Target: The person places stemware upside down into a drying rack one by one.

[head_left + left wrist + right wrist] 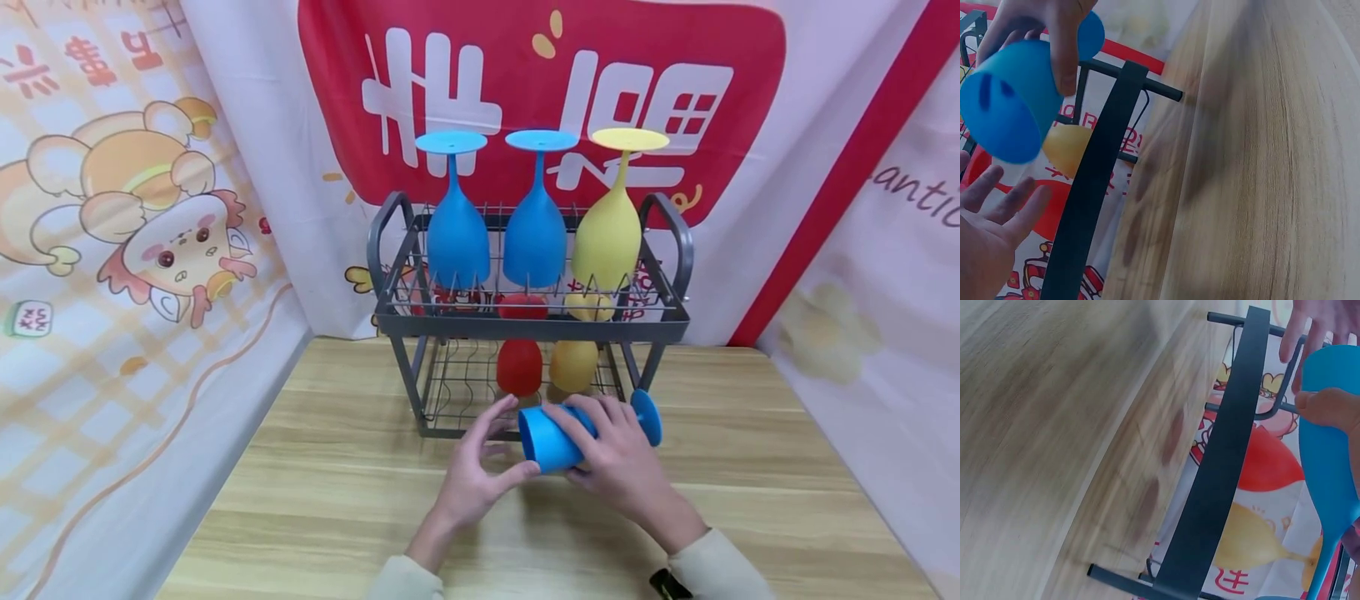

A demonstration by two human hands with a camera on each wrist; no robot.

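Right hand [618,467] fingers [592,433] wrap blue goblet [558,437]; left hand [472,475] open beside.

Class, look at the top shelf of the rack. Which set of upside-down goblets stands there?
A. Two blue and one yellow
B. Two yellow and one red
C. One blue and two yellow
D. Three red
A: on the rack, the top shelf holds two blue goblets and one yellow goblet, all standing bowl down with their feet up.
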